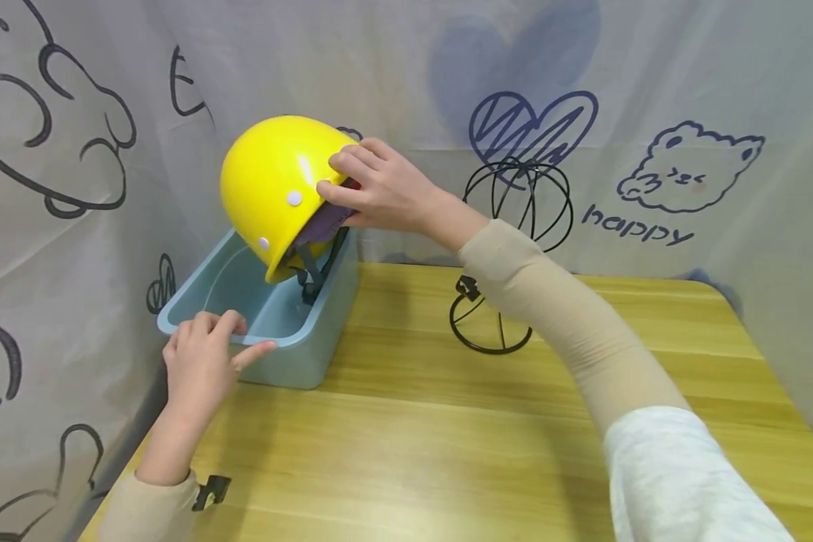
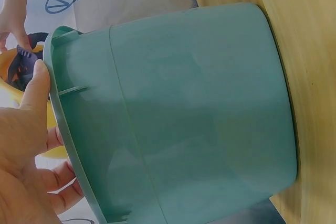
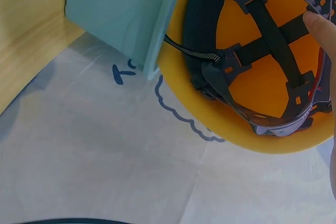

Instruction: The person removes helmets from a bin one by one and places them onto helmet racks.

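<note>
A yellow hard hat [image 1: 278, 181] is tilted over a blue-green plastic bin [image 1: 325, 331], its open side facing down and right. My right hand [image 1: 382, 188] grips the hat by its edge, thumb outside. Inside the shell, the right wrist view shows dark crossed suspension straps [image 3: 273, 40] and a clear visor-like strip [image 3: 283, 128]. A dark chin strap [image 1: 312, 278] hangs from the hat into the bin. My left hand [image 1: 203, 361] holds the bin's near rim, fingers over the inner side and thumb [image 2: 38, 85] along the edge.
A black wire stand [image 1: 491, 350] with a round cage top is on the wooden table [image 1: 406, 452], partly behind my right forearm. A small black clip-like piece [image 1: 211, 493] shows beside my left wrist. White printed curtains [image 1: 393, 83] enclose the table's back and sides.
</note>
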Available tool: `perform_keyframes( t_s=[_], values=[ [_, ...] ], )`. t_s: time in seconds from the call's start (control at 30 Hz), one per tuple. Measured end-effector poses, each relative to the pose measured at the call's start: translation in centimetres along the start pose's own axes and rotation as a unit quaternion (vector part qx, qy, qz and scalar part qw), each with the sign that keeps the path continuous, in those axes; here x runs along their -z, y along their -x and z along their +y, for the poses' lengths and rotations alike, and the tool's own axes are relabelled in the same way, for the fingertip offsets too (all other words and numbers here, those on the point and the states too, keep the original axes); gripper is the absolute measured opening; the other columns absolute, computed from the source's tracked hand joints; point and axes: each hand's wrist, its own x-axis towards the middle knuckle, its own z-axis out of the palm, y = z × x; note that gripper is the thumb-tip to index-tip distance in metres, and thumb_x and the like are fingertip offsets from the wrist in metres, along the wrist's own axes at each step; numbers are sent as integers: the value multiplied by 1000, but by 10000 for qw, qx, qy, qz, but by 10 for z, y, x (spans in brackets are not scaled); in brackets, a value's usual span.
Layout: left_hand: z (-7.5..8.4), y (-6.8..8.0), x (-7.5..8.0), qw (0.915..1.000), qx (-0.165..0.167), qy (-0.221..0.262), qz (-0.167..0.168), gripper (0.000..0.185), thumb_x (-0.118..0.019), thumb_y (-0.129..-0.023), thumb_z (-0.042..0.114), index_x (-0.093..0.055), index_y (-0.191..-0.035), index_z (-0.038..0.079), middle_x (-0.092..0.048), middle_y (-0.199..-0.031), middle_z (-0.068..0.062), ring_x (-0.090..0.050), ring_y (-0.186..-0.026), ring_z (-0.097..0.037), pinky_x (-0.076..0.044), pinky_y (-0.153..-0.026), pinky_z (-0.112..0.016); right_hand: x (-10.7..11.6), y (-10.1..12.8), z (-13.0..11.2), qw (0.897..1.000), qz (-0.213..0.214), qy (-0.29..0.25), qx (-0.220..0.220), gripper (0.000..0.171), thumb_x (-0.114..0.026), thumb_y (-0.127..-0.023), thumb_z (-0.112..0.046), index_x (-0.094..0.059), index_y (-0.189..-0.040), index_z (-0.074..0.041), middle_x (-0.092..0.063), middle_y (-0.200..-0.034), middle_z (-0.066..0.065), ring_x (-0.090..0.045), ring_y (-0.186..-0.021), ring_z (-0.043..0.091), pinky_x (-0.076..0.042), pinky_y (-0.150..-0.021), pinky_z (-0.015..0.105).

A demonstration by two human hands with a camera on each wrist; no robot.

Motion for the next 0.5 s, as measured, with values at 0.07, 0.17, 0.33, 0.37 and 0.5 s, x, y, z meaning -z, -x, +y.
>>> perform_keyframes(
  t_s=[0.07, 0.17, 0.33, 0.37, 0.5],
  values=[
    [1, 1, 0, 10000, 22, -11, -35, 48, -65, -69, 55, -51, -88, 14, -47, -95, -14, -38, -92, -35, -29, -80, -61, 3, -1, 2, 10000, 23, 18, 9, 42, -57, -81, -47, -42, -111, -22, -50, -103, 11, -48, -97, 26, -41, -85, 37],
    [2, 2, 2, 9999, 66, -49, -76, 48, -65, -69, 56, -50, -88, 14, -47, -96, -14, -38, -92, -35, -29, -80, -61, 7, -3, 4, 10000, 30, 58, 37, 43, -57, -81, -47, -41, -112, -22, -50, -103, 11, -48, -98, 25, -41, -86, 37],
    [3, 4, 5, 9999, 69, -111, -73, 49, -65, -69, 56, -50, -88, 14, -47, -97, -15, -39, -92, -35, -29, -79, -60, 15, -6, 8, 9999, 88, 116, 71, 41, -55, -82, -47, -41, -111, -22, -49, -103, 11, -48, -98, 25, -42, -86, 37],
    [3, 4, 6, 9999, 66, -117, -62, 49, -65, -68, 56, -50, -88, 14, -48, -96, -15, -39, -92, -35, -30, -79, -60, 17, -6, 9, 9999, 111, 106, 75, 40, -55, -82, -46, -41, -111, -22, -49, -103, 11, -48, -97, 25, -42, -86, 37],
    [4, 6, 9, 9999, 57, -147, -19, 49, -65, -68, 56, -50, -88, 14, -48, -96, -15, -39, -91, -36, -31, -78, -59, 23, -9, 12, 9997, 217, 91, 93, 38, -56, -83, -44, -42, -110, -21, -50, -102, 11, -48, -96, 26, -42, -85, 37]
  ],
)
